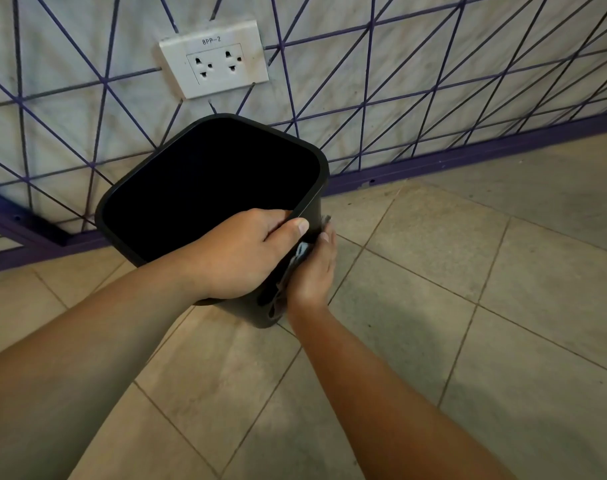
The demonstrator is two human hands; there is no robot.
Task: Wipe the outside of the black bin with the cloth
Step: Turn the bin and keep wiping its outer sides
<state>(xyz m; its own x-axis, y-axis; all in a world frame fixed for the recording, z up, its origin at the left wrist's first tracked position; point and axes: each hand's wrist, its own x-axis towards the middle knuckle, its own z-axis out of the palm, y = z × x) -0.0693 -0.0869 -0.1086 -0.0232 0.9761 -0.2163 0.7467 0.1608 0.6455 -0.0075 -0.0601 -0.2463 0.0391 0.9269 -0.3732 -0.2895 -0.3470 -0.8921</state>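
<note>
Head view: the left hand has its fingers clamped over the near rim of the black bin, thumb outside. The right hand, fingers together, presses the cloth flat against the bin's outer wall, above the floor.

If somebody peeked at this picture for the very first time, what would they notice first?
Probably the big black square plastic bin in the middle, tilted near the wall, its rim gripped by the left hand. The right hand presses a grey-blue cloth against its outer side. Above, a white double wall socket sits among purple criss-cross lines.
</note>
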